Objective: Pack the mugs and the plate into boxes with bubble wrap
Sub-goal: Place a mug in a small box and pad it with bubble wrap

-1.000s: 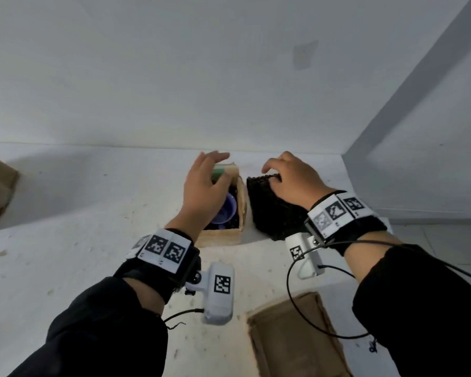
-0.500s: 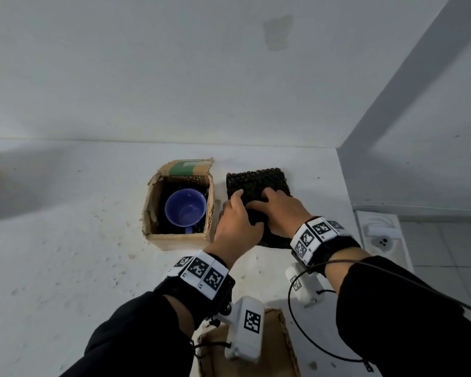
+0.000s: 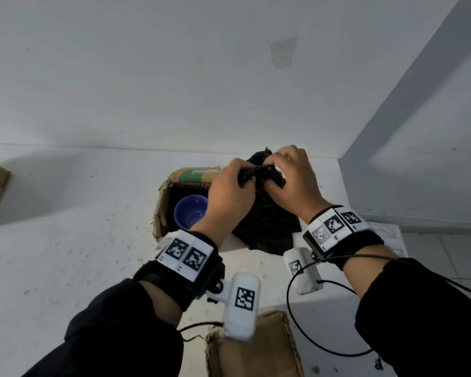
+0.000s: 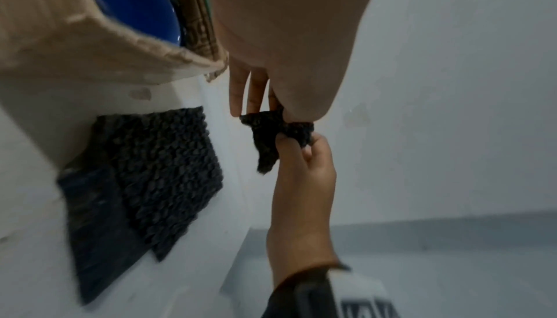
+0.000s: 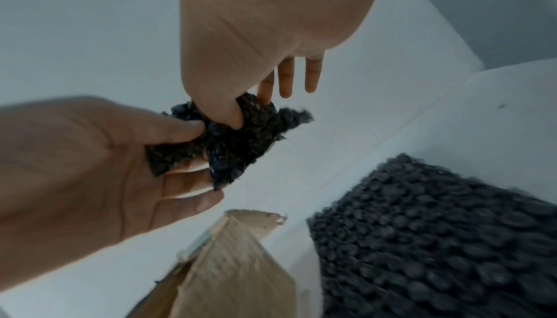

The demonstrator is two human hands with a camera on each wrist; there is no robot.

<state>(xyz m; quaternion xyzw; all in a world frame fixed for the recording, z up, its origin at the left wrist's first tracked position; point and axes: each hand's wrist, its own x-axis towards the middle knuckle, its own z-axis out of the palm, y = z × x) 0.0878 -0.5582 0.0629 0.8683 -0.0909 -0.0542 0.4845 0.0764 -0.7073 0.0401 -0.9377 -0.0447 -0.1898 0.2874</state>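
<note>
I pinch a small scrap of black bubble wrap (image 3: 259, 174) between my left hand (image 3: 230, 197) and right hand (image 3: 294, 183), above the bench's back right corner. Below lies the bubble wrap stack (image 3: 267, 227), beside the open cardboard box (image 3: 161, 208) holding the blue mug (image 3: 191, 212)

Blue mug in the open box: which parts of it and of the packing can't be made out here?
- blue mug: handle and outside hidden by the box walls, head view; the left hand covers its right rim.
- bubble wrap: whether the pinched piece joins the lying sheet is unclear; wrist views are blurred.
- Box at the bottom edge: cut off.
</note>
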